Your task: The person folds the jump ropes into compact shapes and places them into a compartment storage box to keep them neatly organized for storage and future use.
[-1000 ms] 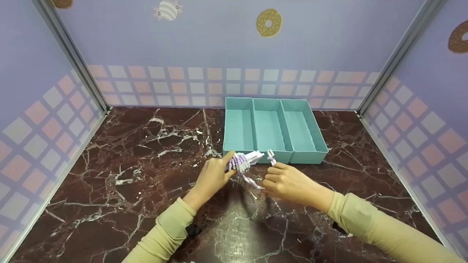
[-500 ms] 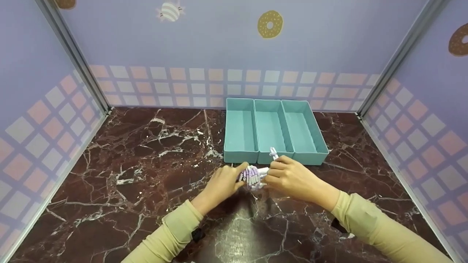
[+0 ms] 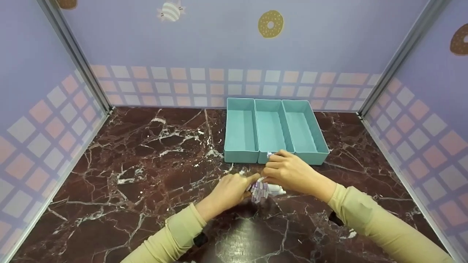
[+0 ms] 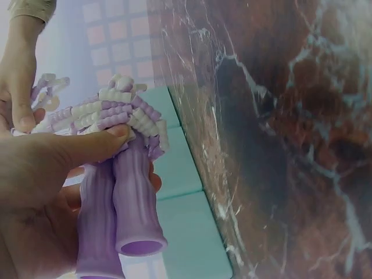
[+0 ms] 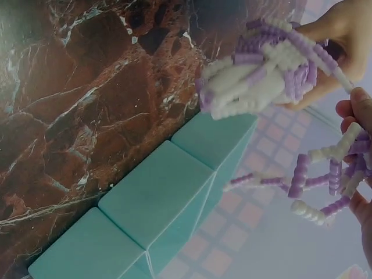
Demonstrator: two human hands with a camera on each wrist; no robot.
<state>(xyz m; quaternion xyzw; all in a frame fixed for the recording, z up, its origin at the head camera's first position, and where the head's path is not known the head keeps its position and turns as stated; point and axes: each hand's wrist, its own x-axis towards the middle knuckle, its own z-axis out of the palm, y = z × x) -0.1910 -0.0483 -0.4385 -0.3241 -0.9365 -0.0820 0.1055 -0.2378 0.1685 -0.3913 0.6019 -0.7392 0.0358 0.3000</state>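
Note:
A beaded jump rope (image 3: 259, 192) in purple and white is bunched up between both hands, above the table. My left hand (image 3: 231, 189) grips its bundle; in the left wrist view the thumb presses on beads wrapped around two purple handles (image 4: 136, 203). The handles' hollow ends face the camera. White handle parts (image 5: 241, 87) show in the right wrist view. My right hand (image 3: 290, 171) pinches the beaded cord (image 5: 322, 55) that runs out of the bundle. Loose beaded loops (image 5: 311, 183) hang at the right hand, and its palm is mostly hidden.
A teal three-compartment box (image 3: 241, 156) stands behind the hands, against the tiled-pattern back wall (image 3: 179, 86). Dark red marbled table (image 3: 153, 164) spreads to both sides. Purple side walls enclose it left and right.
My left hand has moved right and nearer with the bundle, whose white end now points right beneath the right hand. The right hand has shifted slightly, and less loose cord shows above it.

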